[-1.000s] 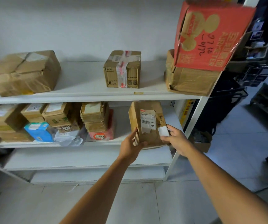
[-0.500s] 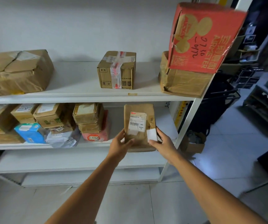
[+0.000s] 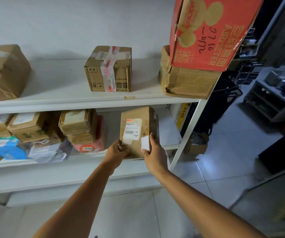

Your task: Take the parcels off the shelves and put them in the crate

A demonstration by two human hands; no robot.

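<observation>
Early in the task, I judge; both hands are on one labelled parcel (image 3: 138,127), brown cardboard, upright at the right end of the middle shelf (image 3: 170,133). The left hand (image 3: 116,154) curls round its lower left edge; the right hand (image 3: 155,152) grips the lower right edge, thumb on the front beside a white sticker; so each hand clamps the same parcel from its own side. Cannot tell whether its base rests on the shelf board or is lifted clear. The crate is not in view, so nothing shows as delivered. This parcel looks to be at the pick stage; carrying it and dropping it in the crate are both left.

Plenty remains on the shelves. The top shelf (image 3: 61,83) carries a big brown box (image 3: 2,73) at left; a taped box (image 3: 110,69) in the middle; a crumpled brown box (image 3: 186,83) at right with a red carton (image 3: 207,31) tilted on top of it. On the middle shelf, left of the held parcel: a stack of small brown parcels (image 3: 78,126); a red packet (image 3: 90,148) just beside it; a grey polybag (image 3: 49,152); a blue box (image 3: 6,148); more brown boxes (image 3: 26,126) behind. By this count at least nine items are untouched; most of the job is still ahead.
</observation>
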